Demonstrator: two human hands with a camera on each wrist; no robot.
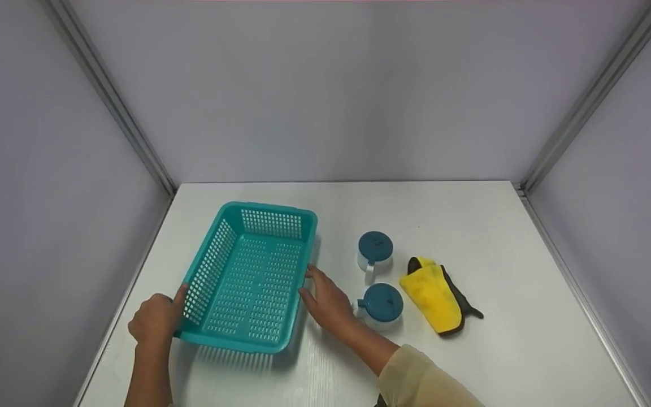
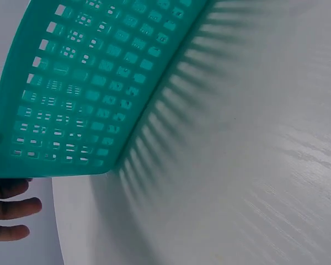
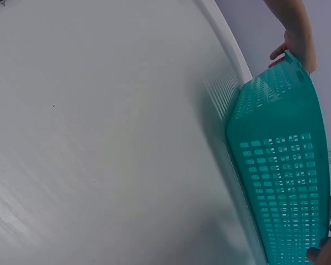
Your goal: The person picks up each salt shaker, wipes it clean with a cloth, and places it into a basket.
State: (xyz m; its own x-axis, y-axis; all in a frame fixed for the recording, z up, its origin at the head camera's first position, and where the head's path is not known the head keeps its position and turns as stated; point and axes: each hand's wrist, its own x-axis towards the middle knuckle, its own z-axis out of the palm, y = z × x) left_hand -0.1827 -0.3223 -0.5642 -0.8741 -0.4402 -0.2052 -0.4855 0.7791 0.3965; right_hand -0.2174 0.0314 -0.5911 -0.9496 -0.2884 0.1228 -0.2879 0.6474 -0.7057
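Observation:
A teal plastic basket [image 1: 246,282] with slotted walls and floor stands at a slant on the left part of the white table, with nothing in it. My left hand [image 1: 156,319] grips its rim at the near left corner, thumb along the top; in the left wrist view its fingers [image 2: 14,208] show beneath the rim. On the opposite long side my right hand [image 1: 330,302] holds the rim. In the right wrist view, that hand's fingertips [image 3: 314,254] are at the rim's outer side. Close to my right wrist stands a clear cup with a blue lid [image 1: 382,303].
Behind that cup is a second blue-lidded cup [image 1: 375,246], its handle toward the near side. To their right lies a folded yellow cloth [image 1: 433,297] with dark edging. Grey walls [image 1: 325,90] close off the table's [image 1: 472,226] back and both sides.

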